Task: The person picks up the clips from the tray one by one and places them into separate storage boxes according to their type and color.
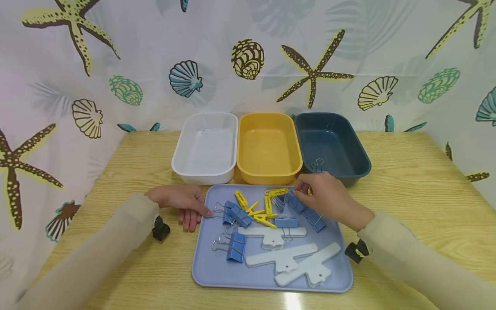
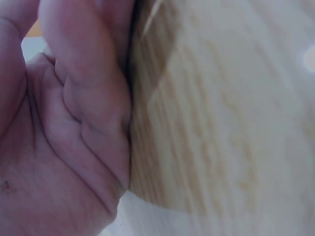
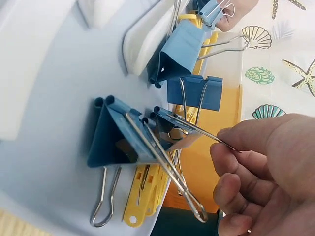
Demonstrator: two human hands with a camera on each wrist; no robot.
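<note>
RISKS (judged)
1. Snag: R hand (image 1: pixel 329 199) pinches, thumb + index, one wire handle of a blue binder clip (image 1: pixel 296 202), tray upper R; nbr. clip's handle (image 3: pixel 167 169) crosses in front of it in R wrist view. Lifting could drag nbr. along.
2. Slip: only thin wire gripped, so clip could swivel or drop, esp. over tray rim.
3. Tray shift: L hand (image 1: pixel 188 206) relaxed, fingers extended, nothing gripped; thumb rests on L rim, fingers on tabletop (image 1: pixel 155 267). Light hold; a tug at opp. side could slide tray.

COUNT
- Tray, lilac (image 1: pixel 217 275): 1.
- Blue binder clips: approx. 7 on tray, incl. pinched one; L group overlaps, so no. uncertain. Plus 1 (image 1: pixel 320 171) at near wall of dark bin, seemingly inside; partly hidden by R hand.
- Yellow pegs (image 1: pixel 241 199): approx. 6, tray top ctr. to upper R; 1 mostly behind R hand.
- White bar clips (image 1: pixel 284 258): 3, tray lower ctr./R.
- Bins: 3, side by side behind tray: white bin (image 1: pixel 205 178), yellow bin (image 1: pixel 269 176), dark bin (image 1: pixel 350 178).
</note>
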